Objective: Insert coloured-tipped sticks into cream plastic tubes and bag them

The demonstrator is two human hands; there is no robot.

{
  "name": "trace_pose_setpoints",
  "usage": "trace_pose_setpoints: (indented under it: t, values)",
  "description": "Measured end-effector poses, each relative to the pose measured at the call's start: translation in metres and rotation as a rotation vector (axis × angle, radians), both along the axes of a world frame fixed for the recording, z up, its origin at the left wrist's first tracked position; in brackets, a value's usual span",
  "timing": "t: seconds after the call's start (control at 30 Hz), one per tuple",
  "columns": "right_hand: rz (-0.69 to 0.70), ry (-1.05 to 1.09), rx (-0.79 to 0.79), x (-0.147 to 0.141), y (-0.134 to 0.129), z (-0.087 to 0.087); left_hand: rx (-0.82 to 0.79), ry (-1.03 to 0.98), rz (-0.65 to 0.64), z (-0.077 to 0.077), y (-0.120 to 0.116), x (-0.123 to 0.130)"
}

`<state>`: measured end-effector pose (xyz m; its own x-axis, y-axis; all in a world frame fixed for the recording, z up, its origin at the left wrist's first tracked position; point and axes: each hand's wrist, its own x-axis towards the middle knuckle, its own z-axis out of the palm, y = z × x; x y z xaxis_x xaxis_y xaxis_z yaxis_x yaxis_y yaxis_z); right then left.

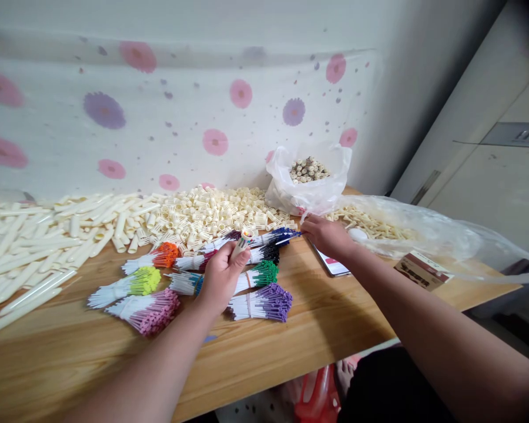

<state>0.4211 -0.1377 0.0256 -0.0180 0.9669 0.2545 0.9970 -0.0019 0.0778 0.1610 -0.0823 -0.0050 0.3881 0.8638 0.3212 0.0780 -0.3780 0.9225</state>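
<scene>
- The left hand (220, 275) was closed around a cream tube (240, 248), held tilted above the bundles with its open mouth up and bits of colour showing inside.
- The right hand (328, 235) reached out beside the blue-tipped bundle (281, 235), its fingertips close together; whether they grasped 1 of the thin sticks, I could not tell.
- Around the left hand lay 10 bundles of white sticks with coloured ends, the blue 1 included.
- On its left side were the orange bundle (165, 255), the yellow bundle (144, 281) and the pink bundle (154, 306).
- Near it, partly hidden, were the dark purple, dark red and light blue bundles.
- To its right lay the black bundle (270, 253), the green bundle (264, 274) and the purple bundle (267, 302).
- Behind them, long cream tubes (30, 247) and short cream pieces (223, 214) were heaped across the wooden table (291, 352).
- A white plastic bag (286, 191) full of pieces stood beyond the right hand.
- A small box (423, 270) sat near the right forearm.
</scene>
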Motion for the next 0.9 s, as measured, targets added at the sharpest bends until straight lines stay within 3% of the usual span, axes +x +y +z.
trace_pose_setpoints:
  t: [0.07, 0.17, 0.27, 0.33, 0.47, 0.67, 0.9]
  values:
    - [0.175, 0.074, 0.027, -0.016, -0.011, 0.004, -0.073, 0.008, -0.032, 0.004, -0.003, 0.001]
    - [0.436, 0.200, 0.066, -0.043, -0.025, 0.009, -0.195, 0.112, -0.231, 0.010, -0.011, 0.002]
    - [0.543, 0.269, 0.082, -0.062, -0.035, 0.010, -0.293, 0.224, -0.369, 0.012, -0.017, 0.005]
    - [0.538, 0.371, 0.142, -0.067, -0.037, 0.008, -0.309, 0.229, -0.361, 0.011, -0.019, 0.006]
    - [0.352, 0.700, 0.271, -0.068, -0.035, -0.001, -0.282, 0.135, -0.334, 0.008, -0.017, 0.006]
    - [0.416, 1.013, 0.071, -0.077, -0.036, -0.007, -0.281, 0.050, -0.355, 0.008, -0.016, 0.004]
    - [0.272, 1.443, -0.065, -0.089, -0.037, 0.000, -0.262, -0.049, -0.401, 0.007, -0.018, 0.002]
